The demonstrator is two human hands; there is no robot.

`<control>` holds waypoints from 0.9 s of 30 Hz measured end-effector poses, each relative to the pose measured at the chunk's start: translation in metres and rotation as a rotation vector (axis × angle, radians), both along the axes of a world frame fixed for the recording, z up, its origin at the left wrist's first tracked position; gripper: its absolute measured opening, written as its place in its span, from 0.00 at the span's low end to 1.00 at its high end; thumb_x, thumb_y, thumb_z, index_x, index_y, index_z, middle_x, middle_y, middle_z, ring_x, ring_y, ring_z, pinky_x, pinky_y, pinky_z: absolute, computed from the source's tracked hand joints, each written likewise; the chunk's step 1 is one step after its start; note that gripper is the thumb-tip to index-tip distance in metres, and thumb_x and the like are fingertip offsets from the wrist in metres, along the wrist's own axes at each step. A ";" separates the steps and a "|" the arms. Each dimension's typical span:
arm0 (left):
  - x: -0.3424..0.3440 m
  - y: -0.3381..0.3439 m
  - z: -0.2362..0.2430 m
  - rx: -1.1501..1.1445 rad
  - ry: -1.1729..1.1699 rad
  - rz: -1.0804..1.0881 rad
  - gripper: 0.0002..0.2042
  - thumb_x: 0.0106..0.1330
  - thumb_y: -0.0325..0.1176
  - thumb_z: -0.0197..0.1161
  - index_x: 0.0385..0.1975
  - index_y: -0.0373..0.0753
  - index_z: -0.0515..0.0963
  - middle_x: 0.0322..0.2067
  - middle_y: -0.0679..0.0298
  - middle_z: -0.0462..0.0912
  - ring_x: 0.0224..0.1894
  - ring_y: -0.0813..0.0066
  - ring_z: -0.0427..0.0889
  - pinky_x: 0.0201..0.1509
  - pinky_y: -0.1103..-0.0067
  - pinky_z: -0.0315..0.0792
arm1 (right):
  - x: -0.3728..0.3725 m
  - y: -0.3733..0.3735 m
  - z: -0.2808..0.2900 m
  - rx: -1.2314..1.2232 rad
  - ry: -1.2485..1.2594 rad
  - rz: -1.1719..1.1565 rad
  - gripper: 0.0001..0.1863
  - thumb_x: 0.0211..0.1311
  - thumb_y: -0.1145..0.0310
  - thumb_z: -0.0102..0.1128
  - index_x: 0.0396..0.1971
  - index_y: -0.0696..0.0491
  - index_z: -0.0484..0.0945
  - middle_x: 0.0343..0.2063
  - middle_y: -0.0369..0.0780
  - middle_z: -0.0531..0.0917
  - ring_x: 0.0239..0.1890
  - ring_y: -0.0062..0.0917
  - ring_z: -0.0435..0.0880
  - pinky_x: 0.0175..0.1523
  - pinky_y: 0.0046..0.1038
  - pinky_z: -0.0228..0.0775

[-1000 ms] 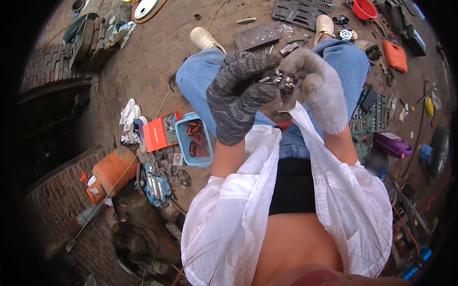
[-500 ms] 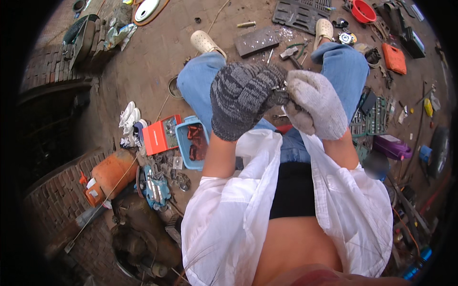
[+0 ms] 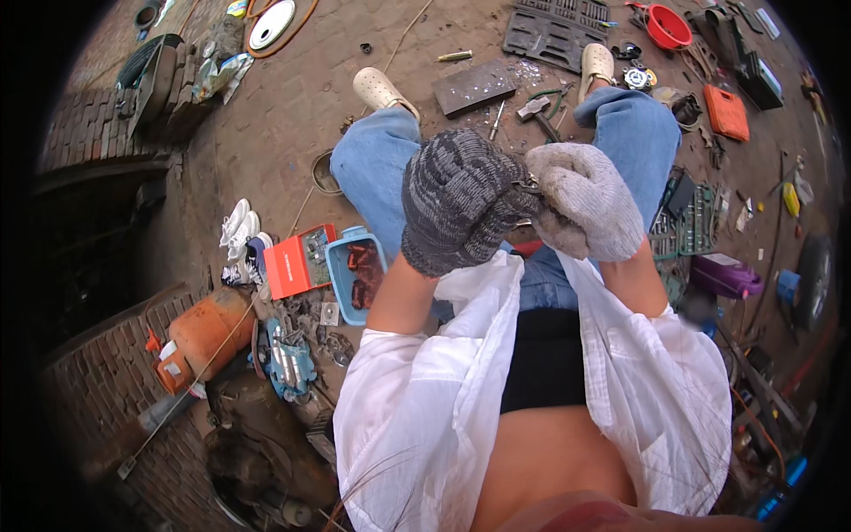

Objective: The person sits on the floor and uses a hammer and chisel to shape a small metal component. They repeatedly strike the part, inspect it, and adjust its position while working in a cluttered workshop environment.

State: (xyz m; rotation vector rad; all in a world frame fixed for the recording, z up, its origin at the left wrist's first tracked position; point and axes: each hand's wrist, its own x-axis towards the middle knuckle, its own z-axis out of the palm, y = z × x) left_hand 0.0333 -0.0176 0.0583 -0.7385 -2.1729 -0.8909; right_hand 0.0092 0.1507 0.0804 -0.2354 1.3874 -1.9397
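Observation:
My left hand (image 3: 463,199), in a dark grey knitted glove, is closed, its fingers meeting those of my right hand (image 3: 589,202) above my lap. A light grey glove covers the right hand, which is curled shut as well. Pinched between both sets of fingertips is a small metal part (image 3: 532,182); only a dark, shiny bit of it shows, so its kind is hidden. Beyond the hands on the ground lie a hammer (image 3: 537,112), a screwdriver-like tool (image 3: 496,121) and a dark metal block (image 3: 474,88).
A blue tub (image 3: 355,277) of reddish liquid and parts stands left of my knee, beside a red box (image 3: 295,269). Farther left lies an orange gas cylinder (image 3: 210,328). On the right are an open socket set (image 3: 687,219), a purple jug (image 3: 727,276) and an orange case (image 3: 726,113).
Both hands stay together, with the left rolled slightly and shifted a little right. Less of the small metal part shows between the fingers. The view has tilted slightly.

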 end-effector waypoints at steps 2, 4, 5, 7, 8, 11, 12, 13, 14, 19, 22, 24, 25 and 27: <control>0.002 0.000 -0.003 0.066 -0.024 -0.029 0.13 0.45 0.38 0.62 0.29 0.41 0.76 0.27 0.63 0.77 0.30 0.60 0.73 0.34 0.67 0.65 | -0.001 -0.001 -0.002 -0.010 0.037 0.023 0.14 0.54 0.63 0.50 0.17 0.58 0.69 0.10 0.35 0.69 0.05 0.13 0.60 0.09 0.16 0.48; 0.005 0.002 -0.007 0.172 -0.064 -0.025 0.12 0.45 0.38 0.62 0.29 0.42 0.76 0.27 0.63 0.77 0.31 0.60 0.74 0.35 0.67 0.65 | -0.002 -0.001 -0.002 -0.012 0.090 0.027 0.14 0.54 0.63 0.50 0.16 0.58 0.69 0.10 0.35 0.69 0.04 0.13 0.60 0.09 0.16 0.48; 0.006 0.003 -0.008 0.225 -0.084 -0.022 0.12 0.45 0.38 0.62 0.29 0.42 0.77 0.28 0.63 0.77 0.31 0.60 0.74 0.36 0.67 0.66 | -0.002 -0.002 -0.001 -0.027 0.059 0.035 0.14 0.54 0.63 0.50 0.16 0.58 0.69 0.10 0.35 0.69 0.05 0.13 0.61 0.10 0.16 0.50; 0.010 0.009 -0.003 0.220 -0.056 0.015 0.08 0.48 0.31 0.60 0.28 0.37 0.76 0.26 0.60 0.77 0.30 0.60 0.75 0.38 0.68 0.67 | -0.002 -0.002 0.002 -0.058 -0.001 0.049 0.14 0.54 0.63 0.51 0.17 0.58 0.69 0.10 0.35 0.70 0.07 0.13 0.63 0.11 0.15 0.52; 0.011 0.011 -0.001 0.219 -0.043 0.032 0.06 0.50 0.27 0.59 0.27 0.34 0.75 0.26 0.59 0.78 0.30 0.60 0.76 0.39 0.69 0.68 | -0.001 -0.004 0.001 -0.044 0.011 -0.017 0.14 0.54 0.63 0.51 0.17 0.58 0.70 0.11 0.35 0.70 0.09 0.12 0.64 0.13 0.15 0.54; 0.012 0.011 -0.009 -0.029 0.090 0.221 0.10 0.46 0.37 0.59 0.29 0.46 0.78 0.31 0.65 0.77 0.36 0.63 0.74 0.44 0.69 0.64 | 0.004 -0.007 0.000 0.018 0.069 -0.162 0.13 0.52 0.63 0.53 0.19 0.58 0.71 0.12 0.35 0.72 0.14 0.12 0.67 0.18 0.15 0.59; 0.011 0.009 -0.012 -0.033 0.028 0.139 0.12 0.51 0.36 0.57 0.35 0.44 0.76 0.36 0.66 0.76 0.41 0.66 0.72 0.50 0.71 0.62 | 0.003 -0.005 0.000 0.055 0.102 -0.175 0.12 0.51 0.63 0.54 0.20 0.58 0.72 0.13 0.35 0.73 0.16 0.12 0.68 0.20 0.15 0.60; 0.014 0.007 -0.030 0.110 -0.216 -0.027 0.13 0.54 0.36 0.55 0.39 0.43 0.73 0.39 0.65 0.74 0.43 0.67 0.70 0.52 0.73 0.60 | 0.004 -0.006 -0.001 0.086 0.134 -0.178 0.12 0.50 0.63 0.56 0.21 0.58 0.73 0.14 0.35 0.73 0.18 0.12 0.69 0.22 0.15 0.61; 0.019 0.007 -0.063 0.253 -0.458 -0.196 0.15 0.56 0.37 0.54 0.43 0.42 0.70 0.42 0.64 0.72 0.45 0.69 0.68 0.54 0.74 0.59 | 0.003 -0.007 0.000 0.164 0.271 -0.244 0.12 0.49 0.63 0.57 0.22 0.58 0.73 0.14 0.35 0.73 0.18 0.12 0.69 0.23 0.16 0.62; 0.037 0.029 -0.095 0.627 -0.715 -0.385 0.16 0.56 0.33 0.54 0.45 0.39 0.69 0.42 0.63 0.72 0.45 0.70 0.69 0.53 0.75 0.60 | -0.007 -0.021 -0.003 0.316 0.555 -0.279 0.12 0.45 0.65 0.62 0.23 0.59 0.73 0.16 0.35 0.74 0.20 0.13 0.70 0.27 0.17 0.64; 0.025 0.019 -0.035 0.535 -0.215 -0.035 0.16 0.55 0.30 0.56 0.45 0.38 0.70 0.40 0.62 0.74 0.43 0.71 0.70 0.51 0.75 0.62 | 0.000 -0.015 -0.001 0.268 0.507 -0.374 0.11 0.44 0.67 0.63 0.23 0.59 0.74 0.17 0.37 0.75 0.21 0.14 0.71 0.29 0.18 0.65; 0.018 0.011 -0.013 0.517 -0.079 0.088 0.16 0.54 0.28 0.57 0.44 0.37 0.70 0.39 0.62 0.75 0.42 0.71 0.71 0.49 0.74 0.64 | 0.000 -0.010 0.000 0.264 0.518 -0.363 0.11 0.45 0.67 0.62 0.22 0.59 0.74 0.16 0.37 0.74 0.21 0.15 0.71 0.29 0.19 0.65; 0.014 0.008 -0.005 0.511 -0.051 0.115 0.16 0.54 0.27 0.57 0.44 0.36 0.71 0.38 0.61 0.76 0.41 0.71 0.72 0.48 0.74 0.65 | 0.000 -0.008 0.001 0.273 0.537 -0.323 0.11 0.45 0.66 0.62 0.22 0.58 0.74 0.16 0.37 0.73 0.21 0.15 0.71 0.28 0.19 0.65; 0.006 0.004 0.004 0.463 -0.139 0.059 0.15 0.51 0.26 0.60 0.40 0.37 0.74 0.34 0.63 0.78 0.37 0.70 0.74 0.45 0.74 0.66 | -0.001 -0.005 0.003 0.294 0.574 -0.245 0.11 0.46 0.66 0.61 0.21 0.58 0.73 0.15 0.36 0.73 0.20 0.15 0.71 0.28 0.19 0.64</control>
